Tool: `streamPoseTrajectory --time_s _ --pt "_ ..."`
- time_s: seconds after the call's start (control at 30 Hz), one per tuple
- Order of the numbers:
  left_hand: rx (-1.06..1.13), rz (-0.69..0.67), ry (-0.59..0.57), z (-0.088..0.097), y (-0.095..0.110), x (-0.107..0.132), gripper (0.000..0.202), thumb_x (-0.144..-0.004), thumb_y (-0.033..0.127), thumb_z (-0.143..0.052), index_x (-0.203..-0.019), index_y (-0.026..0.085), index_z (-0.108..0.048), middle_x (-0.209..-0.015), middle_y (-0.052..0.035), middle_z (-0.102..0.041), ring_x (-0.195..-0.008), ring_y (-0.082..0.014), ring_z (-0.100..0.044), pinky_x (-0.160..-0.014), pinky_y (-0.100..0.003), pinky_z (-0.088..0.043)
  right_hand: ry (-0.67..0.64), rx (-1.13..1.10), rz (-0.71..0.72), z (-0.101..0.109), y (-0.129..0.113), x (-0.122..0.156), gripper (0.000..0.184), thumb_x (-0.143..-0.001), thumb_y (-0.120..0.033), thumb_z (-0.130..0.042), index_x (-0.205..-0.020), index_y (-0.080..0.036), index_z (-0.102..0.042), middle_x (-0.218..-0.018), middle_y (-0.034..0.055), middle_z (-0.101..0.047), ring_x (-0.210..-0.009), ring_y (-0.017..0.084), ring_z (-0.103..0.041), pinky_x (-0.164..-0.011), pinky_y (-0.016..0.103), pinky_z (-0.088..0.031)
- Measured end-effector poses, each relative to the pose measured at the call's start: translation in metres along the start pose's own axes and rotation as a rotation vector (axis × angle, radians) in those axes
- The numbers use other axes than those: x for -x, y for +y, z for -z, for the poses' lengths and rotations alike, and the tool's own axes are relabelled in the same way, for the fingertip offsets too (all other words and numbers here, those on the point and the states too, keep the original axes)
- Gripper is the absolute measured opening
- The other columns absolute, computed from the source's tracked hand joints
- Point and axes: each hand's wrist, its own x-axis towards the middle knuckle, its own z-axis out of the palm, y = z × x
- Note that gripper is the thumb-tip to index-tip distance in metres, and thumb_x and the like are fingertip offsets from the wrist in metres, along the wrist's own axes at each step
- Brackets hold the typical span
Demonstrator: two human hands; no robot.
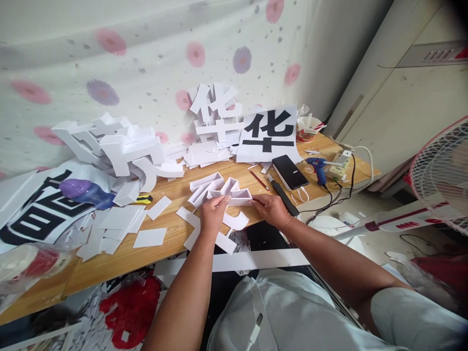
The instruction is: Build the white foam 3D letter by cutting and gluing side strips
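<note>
A hollow white foam-board character piece (239, 194) lies at the table's front edge, its thin upright walls facing up. My left hand (213, 213) pinches its near wall at the left, thumb and fingers closed. My right hand (271, 209) grips its right end between thumb and fingertips. Touching or very near its left side is another walled white section (206, 187); whether the two are joined I cannot tell. Flat white cut-out pieces (236, 221) lie under and beside my hands, partly hidden by my left wrist.
A black utility knife (283, 196), a phone (290, 171) on a cable and a blue glue gun (317, 168) lie at right. Behind stand white 3D characters (215, 114) and a printed sheet (270, 129). A purple bottle (86, 192) lies left; a fan (444, 175) stands right.
</note>
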Motion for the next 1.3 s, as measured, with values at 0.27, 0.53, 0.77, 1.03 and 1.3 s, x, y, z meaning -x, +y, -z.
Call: streamPoseTrajectory --time_s 0.27,0.53,0.77,1.03,1.3 --pt "-0.016 -0.002 0.014 -0.0014 -0.0023 -0.001 0.039 -0.091 0.057 -0.075 -0.092 0.02 -0.087 -0.077 0.0002 -0.073 -0.08 -0.02 -0.069 -0.072 -0.025 -0.057 -0.004 -0.017 -0.002 -0.0001 0.0008 0.0001 0.026 -0.106 -0.041 -0.065 -0.109 -0.024 -0.085 -0.097 0.008 -0.086 -0.082 0.023 -0.08 -0.077 0.031 -0.059" --pt "-0.005 0.01 0.01 -0.0015 -0.0043 -0.0016 0.036 -0.091 0.055 -0.077 -0.1 0.022 -0.088 -0.084 -0.0001 -0.078 -0.083 -0.0201 -0.071 -0.074 -0.026 -0.058 -0.02 -0.016 -0.039 -0.0007 -0.0008 0.0011 0.027 -0.107 -0.041 -0.064 -0.104 -0.026 -0.086 -0.096 0.0068 -0.086 -0.081 0.022 -0.079 -0.075 0.03 -0.058" --pt "-0.004 0.011 0.003 -0.0017 -0.0029 -0.0002 0.037 -0.092 0.055 -0.075 -0.101 0.021 -0.088 -0.086 -0.0009 -0.079 -0.084 -0.0208 -0.072 -0.077 -0.028 -0.06 -0.014 0.031 -0.03 0.0005 -0.0013 0.0017 0.027 -0.106 -0.041 -0.064 -0.103 -0.026 -0.086 -0.095 0.007 -0.086 -0.08 0.023 -0.079 -0.075 0.031 -0.058" --pt "0.001 0.008 -0.001 -0.0025 -0.0024 0.0005 0.036 -0.093 0.054 -0.075 -0.101 0.022 -0.089 -0.09 -0.0021 -0.081 -0.088 -0.0227 -0.075 -0.078 -0.03 -0.062 0.004 0.041 -0.057 -0.0011 0.0017 0.0025 0.026 -0.105 -0.041 -0.066 -0.105 -0.027 -0.087 -0.097 0.0072 -0.087 -0.083 0.025 -0.081 -0.077 0.032 -0.059" --pt "0.02 0.007 -0.004 -0.001 -0.002 0.0016 0.036 -0.093 0.051 -0.076 -0.108 0.021 -0.088 -0.098 -0.004 -0.083 -0.091 -0.0236 -0.076 -0.08 -0.032 -0.063 -0.009 0.053 -0.06 -0.0017 0.0034 0.0036 0.03 -0.106 -0.044 -0.063 -0.099 -0.026 -0.086 -0.095 0.0071 -0.086 -0.08 0.024 -0.079 -0.075 0.031 -0.057"
